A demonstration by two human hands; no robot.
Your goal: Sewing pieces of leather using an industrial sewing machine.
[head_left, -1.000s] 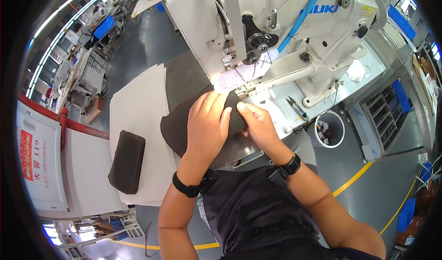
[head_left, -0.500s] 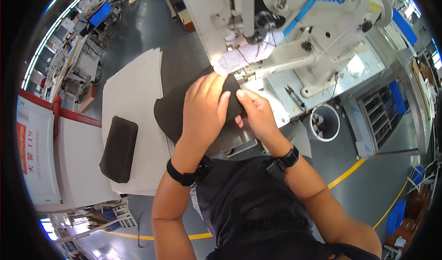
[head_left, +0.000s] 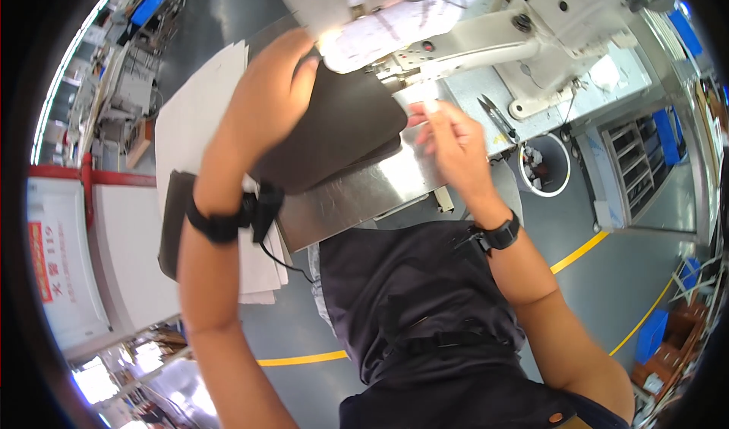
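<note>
A dark brown padded piece with rounded corners lies on the metal work plate below the head of a white sewing machine. My left hand reaches over its left side, fingers stretched toward the machine head and thumb apart from them; the hand is slightly blurred. Off the piece's right corner, my right hand hovers with loosely bent fingers apart and no object visible in it. A similar dark case lies further left, partly covered by my left wrist.
Pale sheets are stacked on the left. Black snips lie on the machine table at the right, above a white bin holding scraps. A red pipe runs along the left. A black cord hangs from my left wrist strap.
My right hand has let go of the dark piece and moved right. My left hand has shifted left and up along it. The view has moved, so the machine sits higher.
</note>
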